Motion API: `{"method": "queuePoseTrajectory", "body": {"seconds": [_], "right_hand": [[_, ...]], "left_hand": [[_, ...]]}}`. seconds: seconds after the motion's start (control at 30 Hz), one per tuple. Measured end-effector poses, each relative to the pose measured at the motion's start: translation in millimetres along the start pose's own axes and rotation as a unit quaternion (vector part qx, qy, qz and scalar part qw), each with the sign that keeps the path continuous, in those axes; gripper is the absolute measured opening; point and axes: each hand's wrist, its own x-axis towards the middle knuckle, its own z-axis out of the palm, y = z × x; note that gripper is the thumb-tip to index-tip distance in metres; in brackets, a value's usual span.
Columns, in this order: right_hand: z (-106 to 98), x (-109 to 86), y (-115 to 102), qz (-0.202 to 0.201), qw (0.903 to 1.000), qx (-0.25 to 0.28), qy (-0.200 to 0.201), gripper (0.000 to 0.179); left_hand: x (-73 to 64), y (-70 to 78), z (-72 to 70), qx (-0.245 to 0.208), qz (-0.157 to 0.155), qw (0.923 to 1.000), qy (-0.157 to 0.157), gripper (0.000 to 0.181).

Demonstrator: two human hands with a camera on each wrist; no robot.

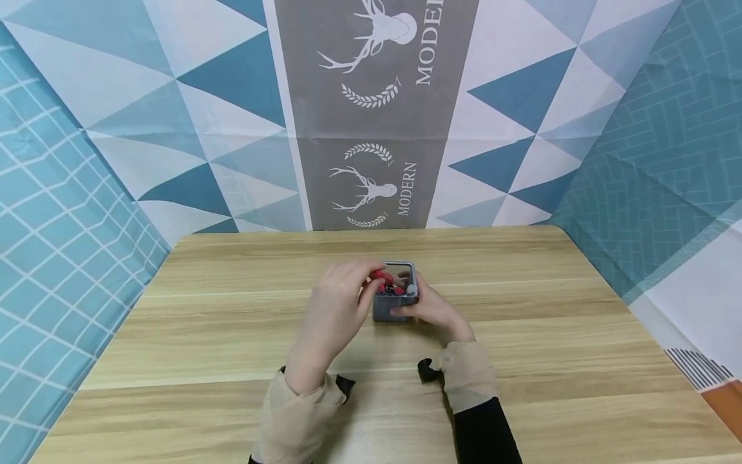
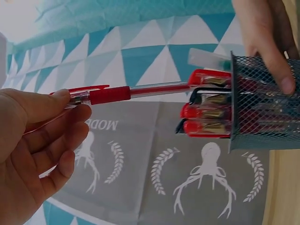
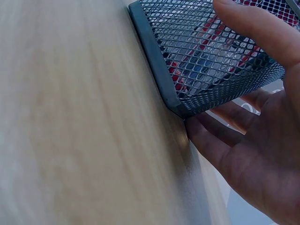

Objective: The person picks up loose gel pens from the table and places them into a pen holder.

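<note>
My left hand pinches a red gel pen near its clip end, between thumb and fingers. The pen's clear barrel runs to the mouth of a dark wire-mesh pen holder, where its far end overlaps the other pens in the left wrist view. Around the holder's side my right hand curls, thumb on the near face and fingers on the other side. Several red-capped pens and dark ones stick out of the holder, beside a translucent whitish piece.
The holder's base sits at the surface of a light wood-grain table. Behind the table's far edge hangs a patterned cloth with triangles and deer heads. Loose black strap ends hang at both cuffs.
</note>
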Motion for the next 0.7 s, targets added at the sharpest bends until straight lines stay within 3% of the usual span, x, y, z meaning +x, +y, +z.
{"method": "queuePoseTrajectory", "body": {"seconds": [0.23, 0.7], "right_hand": [[0, 2.1, 0, -0.021, 0.9996, 0.016, -0.008, 0.076], [-1, 0.7, 1, -0.022, 0.9997, 0.005, -0.013, 0.070]], "left_hand": [[-1.2, -3.1, 12.3, 0.004, -0.019, 0.9998, -0.008, 0.016], [-1.8, -6.4, 35.7, 0.001, -0.036, 0.9990, -0.027, 0.016]]}}
